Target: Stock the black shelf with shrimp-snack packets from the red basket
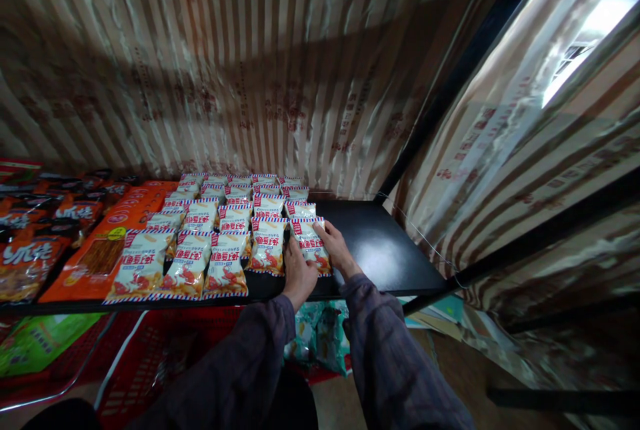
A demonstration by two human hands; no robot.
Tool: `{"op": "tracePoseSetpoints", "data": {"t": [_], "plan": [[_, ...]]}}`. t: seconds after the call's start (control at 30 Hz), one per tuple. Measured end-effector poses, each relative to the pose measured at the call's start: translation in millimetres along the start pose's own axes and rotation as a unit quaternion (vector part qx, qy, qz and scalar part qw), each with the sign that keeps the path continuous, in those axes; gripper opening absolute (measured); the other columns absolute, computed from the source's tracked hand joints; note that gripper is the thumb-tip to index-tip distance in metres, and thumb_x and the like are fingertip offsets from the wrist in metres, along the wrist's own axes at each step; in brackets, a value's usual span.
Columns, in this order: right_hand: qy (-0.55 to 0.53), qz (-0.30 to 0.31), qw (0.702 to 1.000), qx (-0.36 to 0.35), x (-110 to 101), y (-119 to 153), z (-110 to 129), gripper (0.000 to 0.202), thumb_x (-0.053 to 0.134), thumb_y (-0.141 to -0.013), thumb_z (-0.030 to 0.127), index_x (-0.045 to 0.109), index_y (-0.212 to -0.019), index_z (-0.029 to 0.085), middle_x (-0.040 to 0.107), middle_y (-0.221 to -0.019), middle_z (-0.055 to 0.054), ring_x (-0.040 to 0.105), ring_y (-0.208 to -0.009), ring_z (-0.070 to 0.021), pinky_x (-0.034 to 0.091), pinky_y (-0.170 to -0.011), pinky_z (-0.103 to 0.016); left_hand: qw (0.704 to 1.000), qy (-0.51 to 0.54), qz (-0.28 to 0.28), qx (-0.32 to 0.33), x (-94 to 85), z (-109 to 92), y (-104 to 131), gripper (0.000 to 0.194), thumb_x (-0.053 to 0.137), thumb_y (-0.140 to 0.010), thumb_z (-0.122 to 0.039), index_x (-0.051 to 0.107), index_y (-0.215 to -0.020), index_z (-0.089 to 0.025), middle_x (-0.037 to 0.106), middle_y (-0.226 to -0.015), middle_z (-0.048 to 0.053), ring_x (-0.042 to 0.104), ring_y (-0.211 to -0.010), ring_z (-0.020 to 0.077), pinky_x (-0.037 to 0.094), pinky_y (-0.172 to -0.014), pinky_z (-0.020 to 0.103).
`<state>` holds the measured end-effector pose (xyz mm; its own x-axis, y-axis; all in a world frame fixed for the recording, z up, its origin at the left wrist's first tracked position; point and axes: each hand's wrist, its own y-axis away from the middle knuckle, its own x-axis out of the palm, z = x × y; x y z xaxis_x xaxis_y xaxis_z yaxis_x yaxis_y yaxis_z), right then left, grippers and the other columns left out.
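Both my hands are on a small white-and-yellow snack bag (309, 243) with red lettering, at the right end of the front row. My left hand (299, 270) presses its left side, and my right hand (337, 247) curves round its right edge. To the left stands a matching snack bag (267, 250), close to my left fingers. Several more of the same bags lie in rows behind and to the left, such as the front-row bag (226, 265). All of them rest on a black shelf (385, 237).
Large orange snack packs (107, 237) and darker packs (30, 250) lie at the left. Below the shelf are a red basket (135, 357), a green pack (47, 343) and teal packs (320, 333). Striped cloth (280, 70) hangs behind, and a black post (440, 97) slants at the right.
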<state>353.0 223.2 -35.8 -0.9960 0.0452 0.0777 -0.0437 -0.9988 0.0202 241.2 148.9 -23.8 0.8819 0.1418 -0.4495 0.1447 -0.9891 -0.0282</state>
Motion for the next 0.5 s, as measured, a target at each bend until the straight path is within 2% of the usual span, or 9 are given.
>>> {"op": "tracePoseSetpoints", "data": {"t": [0.13, 0.33, 0.5], "plan": [[0.003, 0.004, 1.000, -0.003, 0.5, 3.1, 3.1, 0.042, 0.067, -0.067, 0.051, 0.062, -0.096, 0.019, 0.069, -0.074, 0.000, 0.063, -0.059, -0.0171, 0.050, -0.055, -0.028, 1.000, -0.017, -0.004, -0.015, -0.6, -2.6, 1.3, 0.071, 0.047, -0.068, -0.006, 0.025, -0.136, -0.003, 0.037, -0.139, 0.022, 0.031, -0.133, 0.0254, 0.026, -0.111, 0.034], [0.015, -0.003, 1.000, -0.010, 2.3, 4.5, 2.4, 0.044, 0.066, -0.067, 0.052, 0.061, -0.096, 0.019, 0.069, -0.075, -0.001, 0.063, -0.059, -0.0176, 0.051, -0.055, -0.029, 1.000, -0.013, -0.005, -0.013, -3.2, -1.8, 3.5, 0.071, 0.047, -0.068, -0.006, 0.026, -0.136, -0.009, 0.039, -0.139, 0.018, 0.032, -0.133, 0.0234, 0.027, -0.110, 0.034], [0.034, -0.019, 0.999, -0.018, 4.8, 4.6, 1.1, 0.045, 0.064, -0.067, 0.053, 0.060, -0.097, 0.019, 0.069, -0.076, 0.000, 0.062, -0.060, -0.0169, 0.051, -0.056, -0.029, 0.999, -0.020, 0.007, -0.024, -1.4, 0.1, 3.5, 0.072, 0.047, -0.070, -0.007, 0.023, -0.138, -0.005, 0.033, -0.144, 0.020, 0.031, -0.134, 0.0238, 0.025, -0.111, 0.033]]}}
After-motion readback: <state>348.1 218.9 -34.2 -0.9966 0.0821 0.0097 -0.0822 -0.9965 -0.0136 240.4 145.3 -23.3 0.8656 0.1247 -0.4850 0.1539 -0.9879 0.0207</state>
